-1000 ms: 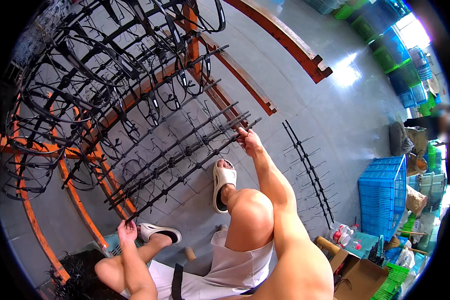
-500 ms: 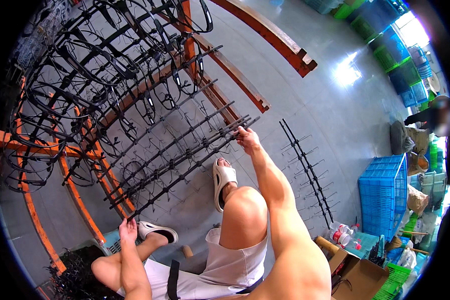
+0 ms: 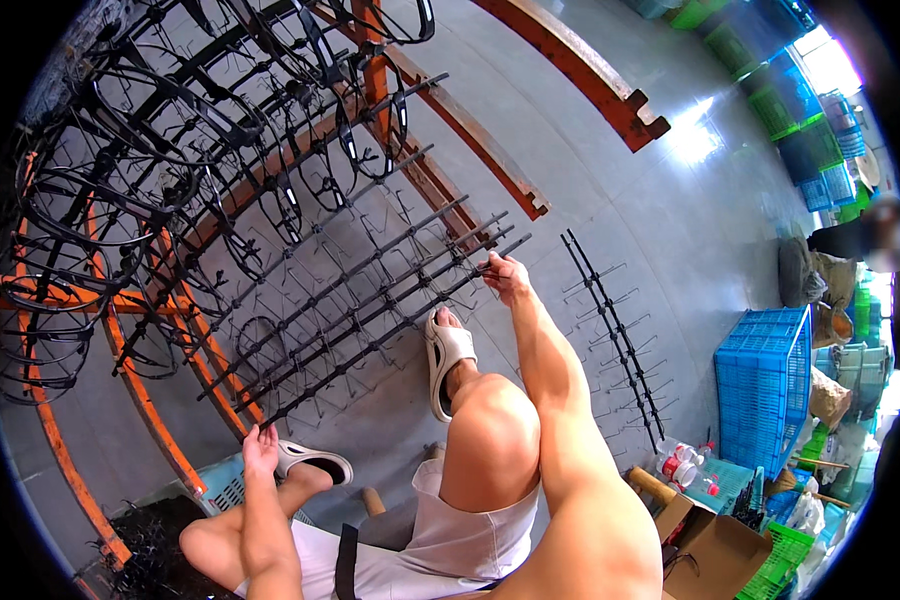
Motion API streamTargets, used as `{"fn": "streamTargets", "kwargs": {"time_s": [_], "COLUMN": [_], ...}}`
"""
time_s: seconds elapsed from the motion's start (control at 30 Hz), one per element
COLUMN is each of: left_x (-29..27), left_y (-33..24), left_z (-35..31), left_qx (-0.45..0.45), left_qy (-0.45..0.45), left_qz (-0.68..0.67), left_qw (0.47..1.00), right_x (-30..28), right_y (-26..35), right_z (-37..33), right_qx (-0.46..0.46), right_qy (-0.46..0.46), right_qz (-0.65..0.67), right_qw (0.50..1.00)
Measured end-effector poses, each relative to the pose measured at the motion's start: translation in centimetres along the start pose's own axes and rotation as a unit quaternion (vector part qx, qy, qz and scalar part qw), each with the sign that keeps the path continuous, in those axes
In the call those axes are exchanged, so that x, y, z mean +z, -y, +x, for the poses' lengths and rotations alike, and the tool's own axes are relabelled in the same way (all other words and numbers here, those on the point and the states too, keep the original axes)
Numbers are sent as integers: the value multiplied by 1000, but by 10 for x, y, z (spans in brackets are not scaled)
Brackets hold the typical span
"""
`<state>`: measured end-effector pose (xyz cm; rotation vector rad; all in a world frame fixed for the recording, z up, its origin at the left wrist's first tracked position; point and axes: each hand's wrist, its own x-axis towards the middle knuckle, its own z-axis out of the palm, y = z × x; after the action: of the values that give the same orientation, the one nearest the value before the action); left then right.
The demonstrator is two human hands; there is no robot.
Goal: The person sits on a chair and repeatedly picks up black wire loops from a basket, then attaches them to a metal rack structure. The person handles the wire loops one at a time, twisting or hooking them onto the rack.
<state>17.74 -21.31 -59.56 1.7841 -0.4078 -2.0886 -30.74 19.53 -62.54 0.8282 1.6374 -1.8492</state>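
A long black rod with thin wire hooks along it slants across the middle of the head view, between my two hands. My left hand pinches its lower left end near the orange rack. Close to the opposite end, my right hand grips the same rod with bent fingers, a short tip sticking out past them. Several similar hooked rods lie beside it, roughly parallel, across the orange rack. Black looped frame pieces hang in a dense cluster at the upper left.
Two hooked rods lie on the grey floor to the right. Beyond them stand a blue crate, plastic bottles and an open cardboard box. Curved orange rails reach down at left. Another person is at the far right.
The held rod has shifted slightly to the right with both hands still on it. Its gap to the neighbouring rods looks wider. The view has also shifted a little.
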Motion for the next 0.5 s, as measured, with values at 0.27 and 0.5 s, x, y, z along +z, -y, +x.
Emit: {"fn": "streamTargets", "kwargs": {"time_s": [0.27, 0.5], "left_x": [-7, 12], "left_y": [7, 18], "left_z": [-2, -32], "left_qx": [-3, -9], "left_qy": [4, 103], "left_qz": [-20, -156], "left_qw": [1000, 982], "right_x": [-4, -6], "right_y": [-2, 7], "right_z": [-16, 0], "right_qx": [-2, 24], "right_qy": [18, 95], "right_qz": [0, -82], "right_qw": [1000, 992]}}
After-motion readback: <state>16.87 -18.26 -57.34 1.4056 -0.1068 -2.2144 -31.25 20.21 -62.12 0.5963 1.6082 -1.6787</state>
